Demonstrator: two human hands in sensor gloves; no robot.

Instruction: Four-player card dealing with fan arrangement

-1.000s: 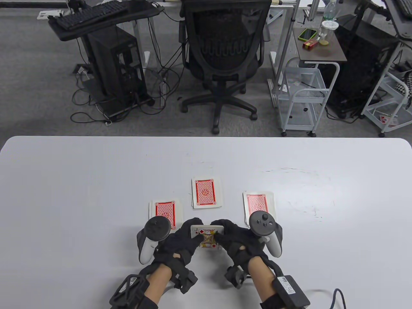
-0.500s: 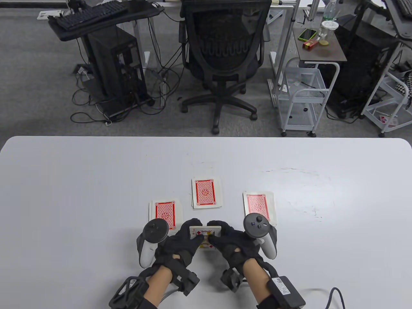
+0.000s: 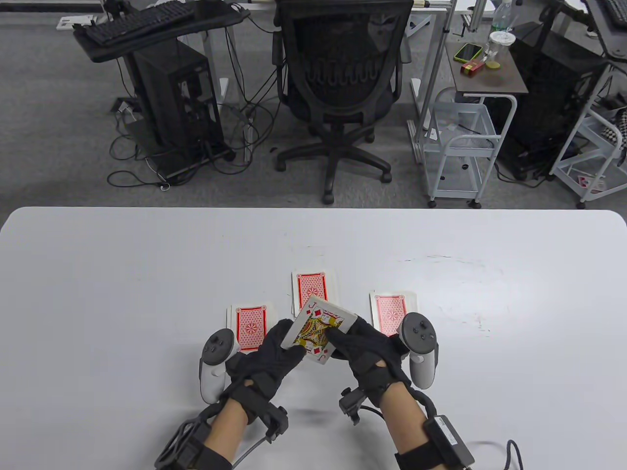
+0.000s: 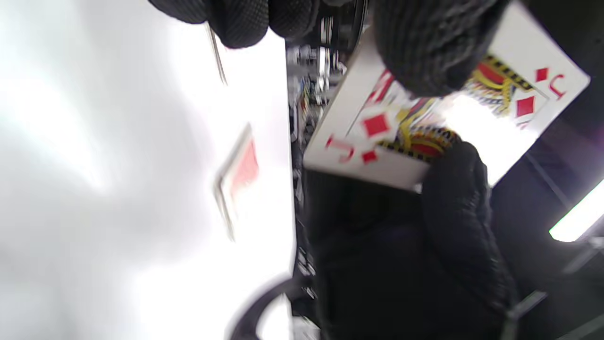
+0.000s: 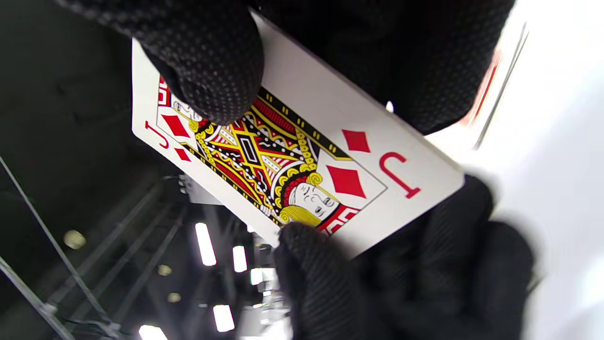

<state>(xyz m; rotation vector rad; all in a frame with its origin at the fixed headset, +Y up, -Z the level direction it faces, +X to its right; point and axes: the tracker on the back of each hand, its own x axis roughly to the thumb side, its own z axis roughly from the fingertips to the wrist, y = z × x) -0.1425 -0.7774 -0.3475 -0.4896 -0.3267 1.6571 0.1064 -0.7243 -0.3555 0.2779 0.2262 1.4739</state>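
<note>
Three face-down piles [image 3: 309,293] lie mid-frame — I judge dealing done. My left hand [image 3: 274,355] and right hand [image 3: 365,350] both pinch the fourth packet [image 3: 321,333], jack up — fanning remains.

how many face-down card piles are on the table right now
3. The left pile lies beside the left hand, the middle pile lies farther out, partly covered by the held jack of diamonds, and the right pile lies by the right hand.

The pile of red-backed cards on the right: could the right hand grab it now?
Probably not yet: the right hand is close beside the right pile, but its fingers pinch the jack of diamonds with the left hand.
</note>
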